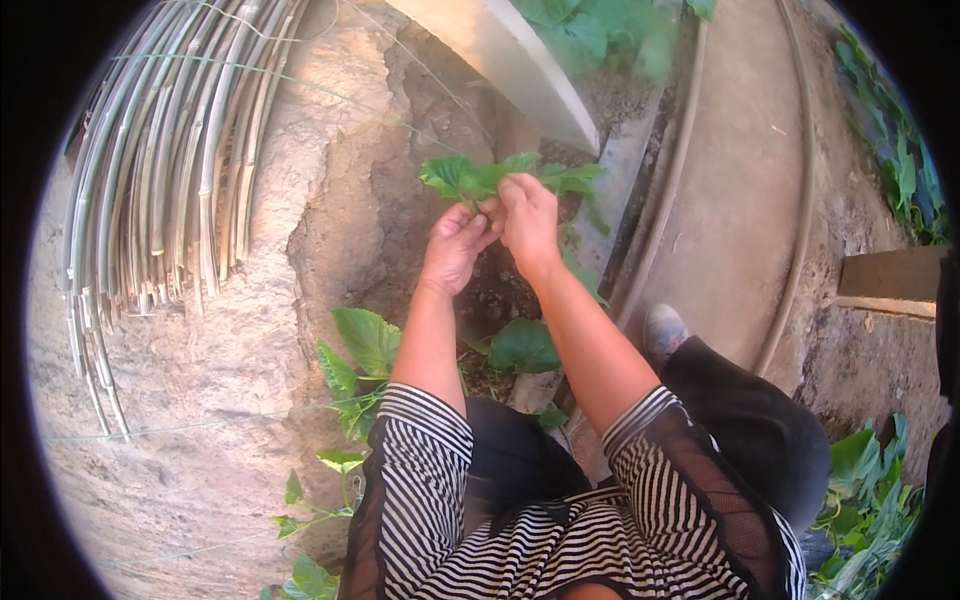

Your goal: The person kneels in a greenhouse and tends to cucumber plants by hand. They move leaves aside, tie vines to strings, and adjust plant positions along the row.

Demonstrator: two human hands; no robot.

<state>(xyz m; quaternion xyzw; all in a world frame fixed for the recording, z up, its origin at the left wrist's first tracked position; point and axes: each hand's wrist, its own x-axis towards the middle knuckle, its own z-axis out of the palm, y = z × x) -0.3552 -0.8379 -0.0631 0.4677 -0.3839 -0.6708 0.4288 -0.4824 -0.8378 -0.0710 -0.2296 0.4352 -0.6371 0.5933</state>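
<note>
Both hands meet at the top of a leafy green vine plant (480, 178), whose lobed leaves spread above and to the right of my fingers. My left hand (455, 244) pinches the thin stem just below the leaves. Close against it, my right hand (525, 217) has its thumb and fingers closed on the same stem, near a leaf base. The exact fingertip contact is partly hidden by the fingers and leaves. Dark soil (491, 292) lies beneath the hands, and a broad leaf (525, 346) grows below, between my forearms.
A rough earthen wall (225, 352) stands at left, with a bundle of bamboo-like canes (172, 150) against it. Thin green strings (322, 88) cross there. A pale curved slab (510, 67) juts in above. At right, a hose (801, 187) runs along the concrete path (735, 165).
</note>
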